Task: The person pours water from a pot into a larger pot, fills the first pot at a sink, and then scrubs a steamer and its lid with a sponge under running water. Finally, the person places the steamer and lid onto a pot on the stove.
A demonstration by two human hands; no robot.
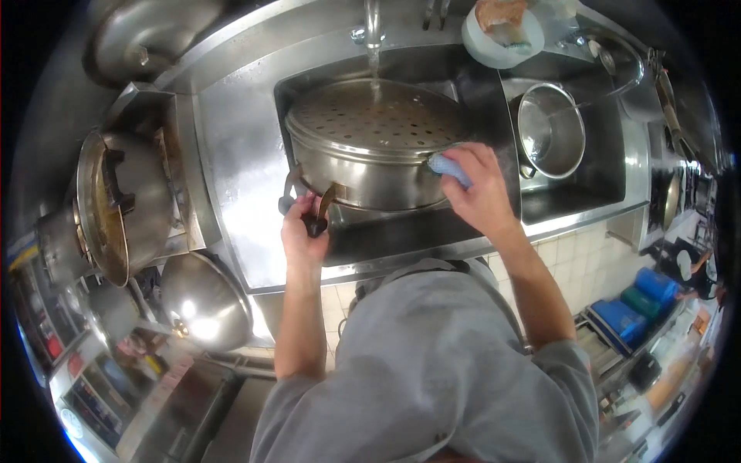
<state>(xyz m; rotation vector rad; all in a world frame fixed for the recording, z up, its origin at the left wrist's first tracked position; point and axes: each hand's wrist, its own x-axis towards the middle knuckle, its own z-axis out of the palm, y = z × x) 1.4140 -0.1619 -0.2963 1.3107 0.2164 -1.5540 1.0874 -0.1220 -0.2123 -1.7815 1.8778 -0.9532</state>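
A large steel steamer pot (369, 174) with a perforated tray on top stands tilted in the sink (401, 239). Water runs from the tap (373, 23) onto the tray. My left hand (305, 231) grips the pot's dark side handle (309, 204) at its near left. My right hand (475, 185) presses a blue sponge (448, 167) against the pot's right side wall, just under the rim.
A smaller steel pot (549, 131) sits in the right basin. A wok burner (116, 204) stands at the left, with a steel lid (202, 301) near it. A white bowl (502, 31) rests on the back ledge. Blue crates (637, 305) lie on the floor at the right.
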